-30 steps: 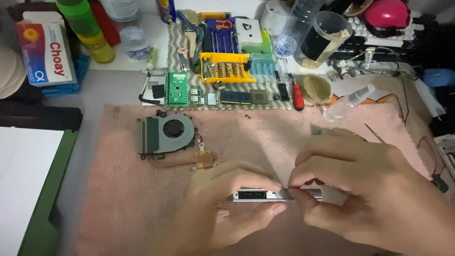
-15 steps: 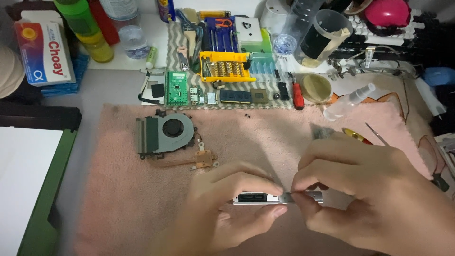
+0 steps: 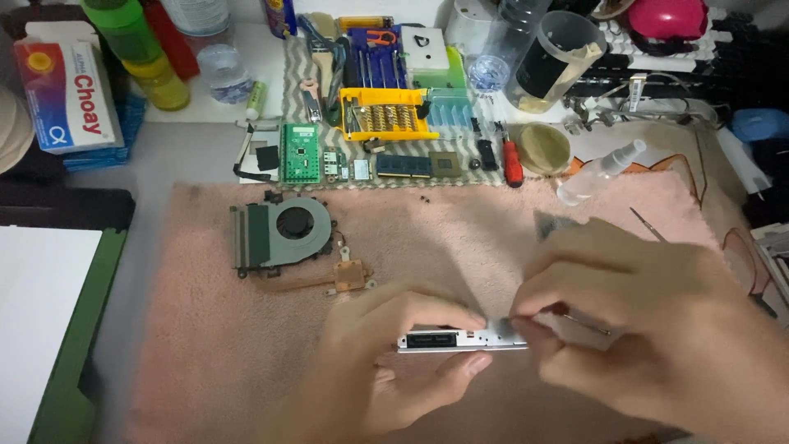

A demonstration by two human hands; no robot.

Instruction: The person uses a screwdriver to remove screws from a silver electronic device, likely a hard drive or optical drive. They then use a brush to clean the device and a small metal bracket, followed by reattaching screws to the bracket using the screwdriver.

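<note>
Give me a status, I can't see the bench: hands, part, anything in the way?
Left hand grips silver drive on edge. Right hand pinches thin tool at its end. Fan lies apart on the pink towel.

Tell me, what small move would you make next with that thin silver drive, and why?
Probably keep the left hand gripping the silver drive on edge while the right hand works its thin tool at the drive's end: the tip sits there, and the drive is propped on soft pink cloth.

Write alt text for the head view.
Two hands hold a slim silver drive edge-up over a pink towel: the left hand grips it, the right hand works a thin tool at its end. A laptop fan lies behind, tools and circuit boards beyond.
</note>
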